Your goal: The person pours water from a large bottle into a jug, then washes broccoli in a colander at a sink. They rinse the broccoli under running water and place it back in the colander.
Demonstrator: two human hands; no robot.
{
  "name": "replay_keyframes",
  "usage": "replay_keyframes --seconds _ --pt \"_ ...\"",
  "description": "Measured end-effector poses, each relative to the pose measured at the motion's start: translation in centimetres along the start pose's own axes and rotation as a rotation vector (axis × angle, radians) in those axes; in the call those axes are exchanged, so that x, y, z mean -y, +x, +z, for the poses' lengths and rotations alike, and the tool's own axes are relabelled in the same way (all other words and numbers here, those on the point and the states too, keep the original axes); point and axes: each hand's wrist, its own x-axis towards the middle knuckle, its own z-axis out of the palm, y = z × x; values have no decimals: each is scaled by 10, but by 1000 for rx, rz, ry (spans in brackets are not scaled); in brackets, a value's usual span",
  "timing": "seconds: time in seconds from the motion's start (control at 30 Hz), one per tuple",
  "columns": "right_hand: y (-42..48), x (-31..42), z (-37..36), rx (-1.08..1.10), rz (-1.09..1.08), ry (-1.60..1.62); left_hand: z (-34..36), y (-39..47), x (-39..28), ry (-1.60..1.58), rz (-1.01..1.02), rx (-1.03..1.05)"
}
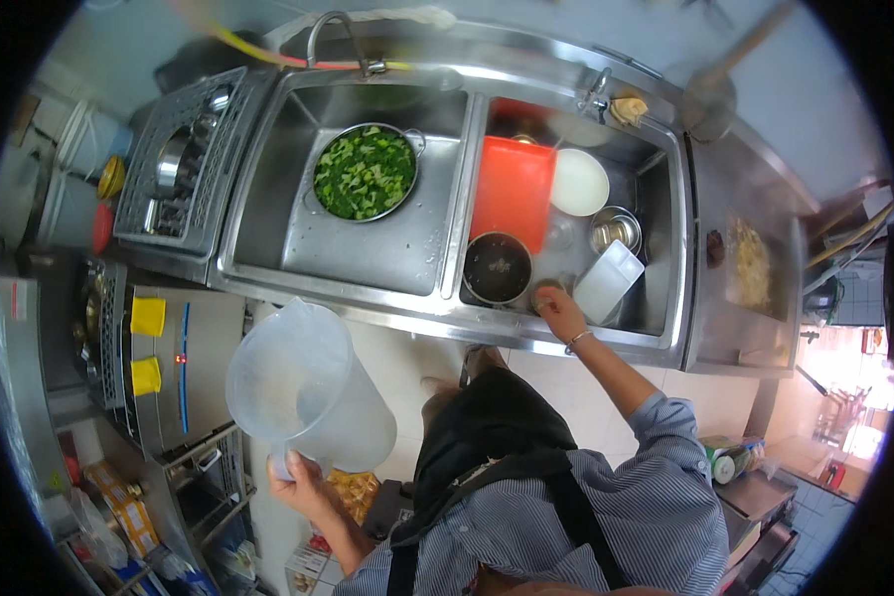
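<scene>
My left hand (pixel 296 483) grips the handle of a large translucent plastic measuring jug (pixel 369 417), held in front of the sink's left part. My right hand (pixel 559 309) reaches into the right basin and touches a small round object (pixel 547 287) at its front edge; my fingers partly hide it. Just left of that hand is a dark round pot (pixel 498 268). A red plastic tray (pixel 512 186), a white round dish (pixel 579 182), a round metal container (pixel 615 229) and a white rectangular plastic container (pixel 609 281) lie in the same basin.
A metal colander of chopped leafy greens (pixel 365 173) sits in the left basin (pixel 343 257). Faucets (pixel 372 68) stand behind both basins. Left of the sink is a grey dish rack (pixel 194 160) with metalware, and nearer me a steel appliance (pixel 216 357). A steel counter (pixel 715 298) adjoins the right side.
</scene>
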Motion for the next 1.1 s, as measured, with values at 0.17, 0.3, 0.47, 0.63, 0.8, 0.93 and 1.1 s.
replay_keyframes --seconds 0.17,0.3,0.47,0.63,0.8,0.93,1.1 --pt "58 -58 3 70 -151 -352 54 37 -3 41 99 1" --pt "99 -50 12 206 -218 -315 89 56 12 59 109 -33" --pt "190 -85 10 520 -256 -691 132 66 14 229 138 -29" --pt "274 -112 55 87 120 -521 157 66 9 285 105 -20" --pt "294 -142 46 678 -526 -817 187 65 1 449 93 -79" --pt "271 -186 39 145 -396 -1115 205 67 0 519 100 -22" --pt "183 -177 33 581 -262 -1235 212 66 -5 539 106 -23"
